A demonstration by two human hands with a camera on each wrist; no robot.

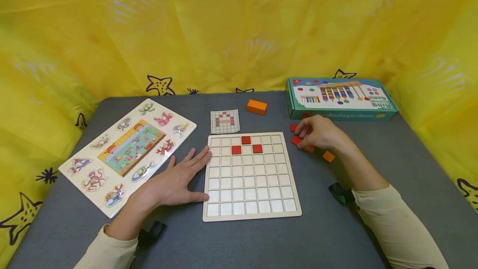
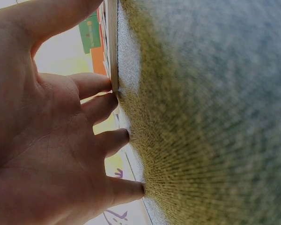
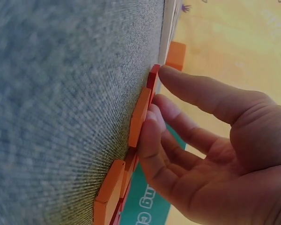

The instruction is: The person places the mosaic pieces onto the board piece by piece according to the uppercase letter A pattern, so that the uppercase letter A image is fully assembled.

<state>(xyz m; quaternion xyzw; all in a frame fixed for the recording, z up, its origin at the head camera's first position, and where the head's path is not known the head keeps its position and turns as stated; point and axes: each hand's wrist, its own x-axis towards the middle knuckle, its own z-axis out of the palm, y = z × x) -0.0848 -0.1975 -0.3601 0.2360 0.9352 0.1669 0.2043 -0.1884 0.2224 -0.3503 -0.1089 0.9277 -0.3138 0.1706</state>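
Observation:
A light wooden grid board (image 1: 252, 218) lies in the middle of the table, with three red square tiles near its top: one in the first row (image 1: 245, 140), two in the second. My left hand (image 1: 179, 184) rests by the board's left side, fingers spread, with fingertips and thumb touching its edge. Right of the board, my right hand (image 1: 317, 132) pinches a red tile (image 3: 153, 79) between thumb and fingers, low at the table. Another red tile (image 1: 293, 128) lies just beyond it. Orange tiles lie close by, one partly under the hand (image 1: 308, 149) and one nearer me (image 1: 328, 157).
A small pattern card (image 1: 225, 130) lies above the board, with an orange block (image 1: 257, 107) to its right. A boxed ring game (image 1: 343, 114) stands at the back right. At left is a sea-animal puzzle board (image 1: 149, 107). Yellow curtain (image 1: 224, 20) surrounds the table.

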